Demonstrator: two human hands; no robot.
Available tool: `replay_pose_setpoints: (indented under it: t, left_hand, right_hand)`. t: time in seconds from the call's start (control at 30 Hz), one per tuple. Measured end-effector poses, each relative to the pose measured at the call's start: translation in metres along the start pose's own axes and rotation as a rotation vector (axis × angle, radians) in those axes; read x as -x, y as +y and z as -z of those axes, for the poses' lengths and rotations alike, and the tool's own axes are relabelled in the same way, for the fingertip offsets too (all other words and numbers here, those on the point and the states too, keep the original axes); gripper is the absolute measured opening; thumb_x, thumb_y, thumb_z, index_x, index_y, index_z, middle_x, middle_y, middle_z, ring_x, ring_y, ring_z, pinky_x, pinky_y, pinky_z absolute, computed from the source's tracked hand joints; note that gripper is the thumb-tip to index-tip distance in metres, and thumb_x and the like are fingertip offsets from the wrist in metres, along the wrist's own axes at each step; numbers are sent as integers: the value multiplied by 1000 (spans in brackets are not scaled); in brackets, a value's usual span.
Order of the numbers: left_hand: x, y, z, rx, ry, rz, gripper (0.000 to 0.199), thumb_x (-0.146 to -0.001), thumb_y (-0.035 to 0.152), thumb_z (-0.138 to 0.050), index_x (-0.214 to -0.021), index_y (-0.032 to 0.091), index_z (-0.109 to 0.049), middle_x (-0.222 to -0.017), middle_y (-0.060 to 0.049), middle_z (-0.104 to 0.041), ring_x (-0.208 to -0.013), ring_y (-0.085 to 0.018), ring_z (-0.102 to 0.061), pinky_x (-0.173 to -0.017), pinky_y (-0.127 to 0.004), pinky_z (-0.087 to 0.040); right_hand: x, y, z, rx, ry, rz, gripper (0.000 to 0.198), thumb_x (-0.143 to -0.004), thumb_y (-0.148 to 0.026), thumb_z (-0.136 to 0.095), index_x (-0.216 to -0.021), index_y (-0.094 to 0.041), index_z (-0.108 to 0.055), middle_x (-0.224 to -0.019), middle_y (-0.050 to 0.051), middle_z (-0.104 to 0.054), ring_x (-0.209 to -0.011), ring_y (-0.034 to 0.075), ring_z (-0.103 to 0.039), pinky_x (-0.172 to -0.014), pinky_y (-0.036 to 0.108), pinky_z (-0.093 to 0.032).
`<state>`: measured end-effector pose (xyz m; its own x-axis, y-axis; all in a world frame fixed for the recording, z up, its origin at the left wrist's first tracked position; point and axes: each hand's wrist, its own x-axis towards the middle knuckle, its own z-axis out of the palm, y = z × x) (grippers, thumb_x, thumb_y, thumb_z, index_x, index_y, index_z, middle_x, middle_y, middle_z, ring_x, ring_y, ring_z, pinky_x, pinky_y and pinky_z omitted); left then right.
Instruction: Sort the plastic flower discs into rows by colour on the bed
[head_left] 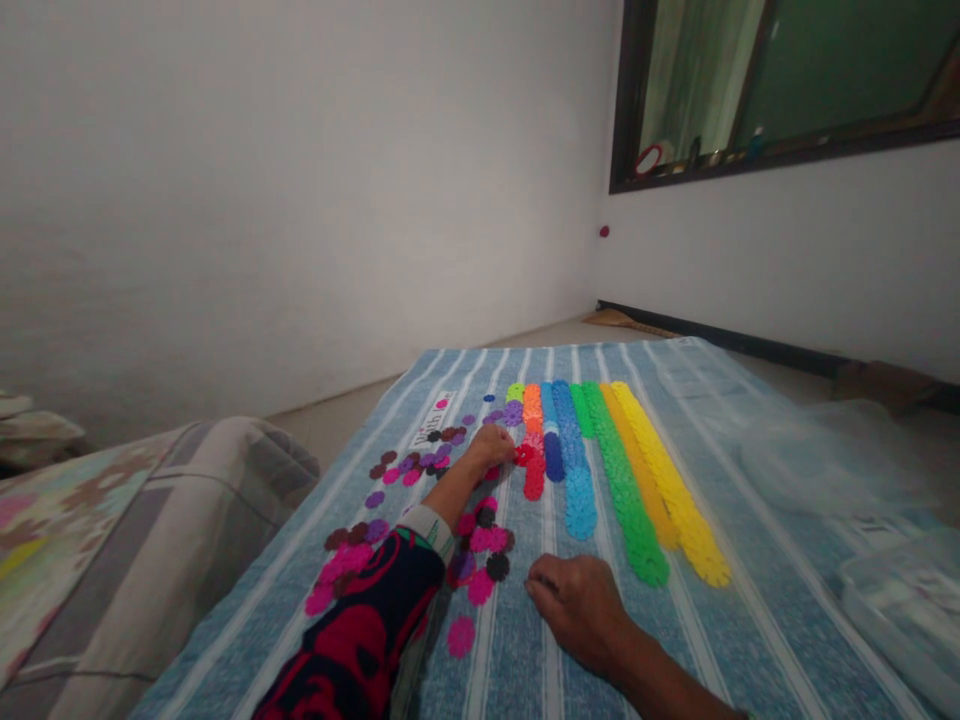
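My left hand reaches across the cloth with its fingers pinched on a red flower-shaped disc. That disc is beside the orange-to-red row of overlapping discs. Nearer to me, my right hand rests on the cloth with its fingers curled closed; whatever may be inside is hidden. Right of the left hand lie rows of discs: dark blue, light blue, green and yellow. Loose pink discs, black discs and purple discs are scattered around my left forearm.
A blue-and-white striped cloth covers the table. Clear plastic bags and a clear plastic box are at the right. A draped patterned cloth is on the left. White walls stand behind, with a window at the upper right.
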<state>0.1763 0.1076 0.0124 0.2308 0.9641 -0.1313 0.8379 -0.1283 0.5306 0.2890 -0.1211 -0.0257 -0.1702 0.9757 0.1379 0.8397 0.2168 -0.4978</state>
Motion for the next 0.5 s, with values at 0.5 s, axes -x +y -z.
replay_pose_setpoints:
  t: [0.5]
  left_hand:
    - [5, 1, 3, 200, -58, -28, 18, -52, 5, -71, -53, 14, -56, -47, 6, -48, -50, -8, -45, -51, -21, -33]
  right_hand:
    - [0, 0, 2, 9, -11, 4, 23, -92, -30, -50, -88, -24, -72, -82, 2, -76, -75, 17, -70, -63, 26, -34]
